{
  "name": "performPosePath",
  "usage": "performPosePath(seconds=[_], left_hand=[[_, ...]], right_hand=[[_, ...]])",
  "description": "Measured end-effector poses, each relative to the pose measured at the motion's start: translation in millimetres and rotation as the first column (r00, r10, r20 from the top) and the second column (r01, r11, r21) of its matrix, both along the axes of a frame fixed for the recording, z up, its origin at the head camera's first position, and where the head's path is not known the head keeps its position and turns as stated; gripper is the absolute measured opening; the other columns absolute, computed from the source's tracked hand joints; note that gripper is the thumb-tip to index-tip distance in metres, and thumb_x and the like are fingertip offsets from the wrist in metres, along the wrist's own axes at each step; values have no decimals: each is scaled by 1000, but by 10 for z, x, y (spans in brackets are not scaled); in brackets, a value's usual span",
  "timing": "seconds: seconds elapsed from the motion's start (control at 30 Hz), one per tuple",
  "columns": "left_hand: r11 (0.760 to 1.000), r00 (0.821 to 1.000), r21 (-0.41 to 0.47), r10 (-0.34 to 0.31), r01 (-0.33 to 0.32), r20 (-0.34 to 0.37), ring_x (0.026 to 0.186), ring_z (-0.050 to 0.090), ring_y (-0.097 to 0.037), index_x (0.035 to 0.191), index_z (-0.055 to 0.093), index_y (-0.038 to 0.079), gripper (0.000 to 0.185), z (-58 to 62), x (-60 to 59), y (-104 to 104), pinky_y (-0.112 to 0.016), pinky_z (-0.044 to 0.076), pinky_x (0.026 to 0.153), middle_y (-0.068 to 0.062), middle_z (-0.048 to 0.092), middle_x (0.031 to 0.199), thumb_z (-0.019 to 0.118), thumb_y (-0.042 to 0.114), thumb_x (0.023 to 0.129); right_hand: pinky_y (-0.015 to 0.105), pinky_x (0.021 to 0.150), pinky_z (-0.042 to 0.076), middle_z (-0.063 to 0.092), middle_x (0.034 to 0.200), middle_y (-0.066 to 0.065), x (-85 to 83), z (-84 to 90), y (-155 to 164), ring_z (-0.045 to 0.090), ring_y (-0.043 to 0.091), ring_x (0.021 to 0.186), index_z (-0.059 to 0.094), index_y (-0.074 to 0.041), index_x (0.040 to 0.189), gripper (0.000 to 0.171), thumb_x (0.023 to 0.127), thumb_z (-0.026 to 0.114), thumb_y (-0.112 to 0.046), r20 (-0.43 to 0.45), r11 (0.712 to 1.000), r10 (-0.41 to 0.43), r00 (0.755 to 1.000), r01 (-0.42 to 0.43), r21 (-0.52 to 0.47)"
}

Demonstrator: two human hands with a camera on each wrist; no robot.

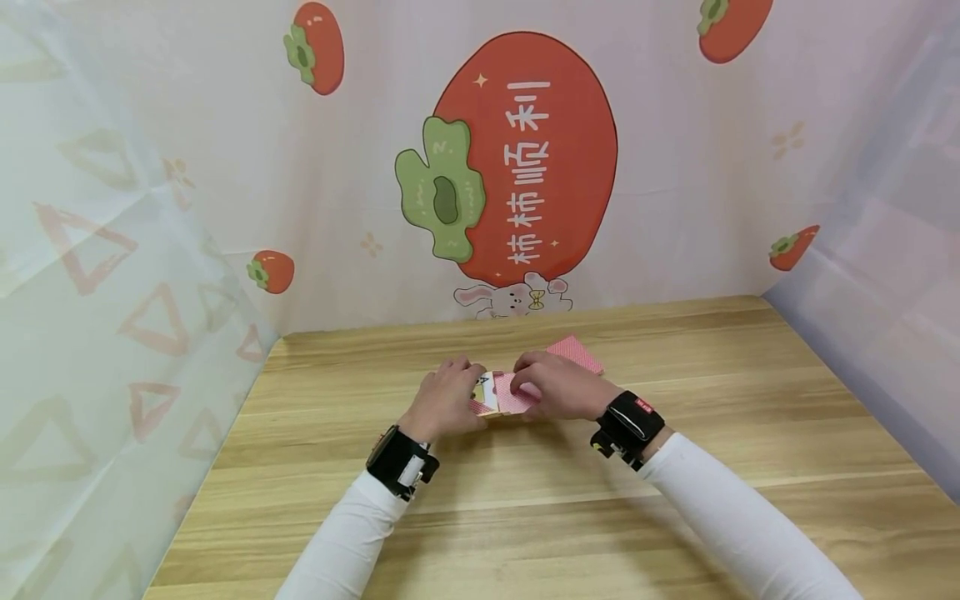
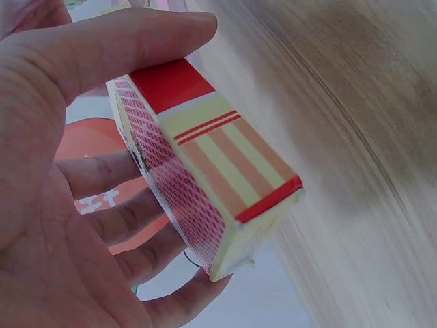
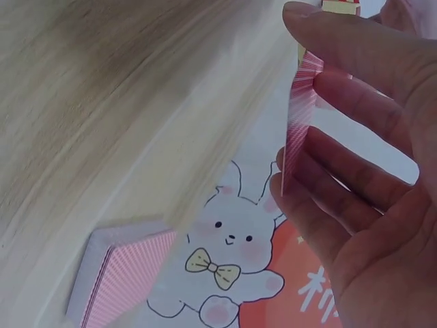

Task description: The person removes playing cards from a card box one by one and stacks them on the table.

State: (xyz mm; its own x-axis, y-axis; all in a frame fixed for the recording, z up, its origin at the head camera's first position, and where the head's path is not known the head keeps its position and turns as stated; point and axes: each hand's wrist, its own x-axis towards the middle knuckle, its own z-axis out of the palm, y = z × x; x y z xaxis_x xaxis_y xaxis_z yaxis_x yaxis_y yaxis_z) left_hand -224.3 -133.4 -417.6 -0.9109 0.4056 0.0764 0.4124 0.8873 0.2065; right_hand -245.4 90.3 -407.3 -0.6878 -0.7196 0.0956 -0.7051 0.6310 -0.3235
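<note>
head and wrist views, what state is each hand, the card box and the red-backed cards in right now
Left hand, gripping the box between thumb and fingers
Playing-card box, held; whether its end is open is hidden
Right hand, fingers bent, holding red-backed card or cards
Red-backed card or cards, held at the box's end; count unclear
Red-backed card stack, lying backs up on wooden table, apart from box

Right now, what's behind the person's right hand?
A stack of pink-backed cards lies on the table, beyond the right hand. The hand covers part of the stack's near side and some table, so I can't see what's there.
</note>
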Motion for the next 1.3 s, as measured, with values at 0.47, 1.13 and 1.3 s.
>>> performPosePath(seconds=[0.47,1.13,1.3], left_hand=[[996,996,8,85,-85,32,104,54,-30,130,64,5,73,-4,34,-39,-53,49,83,-13,60,119,92,27,66],[997,997,9,74,-74,24,101,54,-29,130,64,5,72,6,36,-38,-50,49,79,-12,60,115,90,27,67],[997,997,6,70,-70,26,102,54,-29,131,64,5,73,6,30,-32,-50,49,79,-12,60,115,90,27,67]], right_hand=[[43,89,52,68,114,8,-125,44,315,62,26,101,79,-10,107,32,79,89,-22,2,986,-147,989,146,-81],[40,69,48,66,92,12,-323,-222,459,56,27,83,77,-1,98,32,81,84,-27,-8,831,-553,833,551,-74],[43,70,50,66,91,13,-369,-303,471,58,29,82,75,0,99,35,82,84,-29,-10,820,-571,821,570,-54]])
